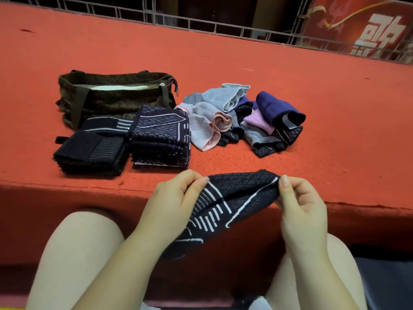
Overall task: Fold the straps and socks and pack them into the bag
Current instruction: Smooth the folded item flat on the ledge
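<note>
— What do your hands have?
— Your left hand and right hand each pinch an end of one dark navy knitted strap with white line pattern, thumb against curled fingers, so each grip is closed on the fabric. You hold it stretched between them, above the near edge of the red carpeted bench.
— And beyond it?
— Farther on, left, sit two stacks of folded dark straps, side by side. Behind them stands the olive-brown fabric bag with handles, its top open. To the right lies a loose heap of grey, pink and purple socks.
</note>
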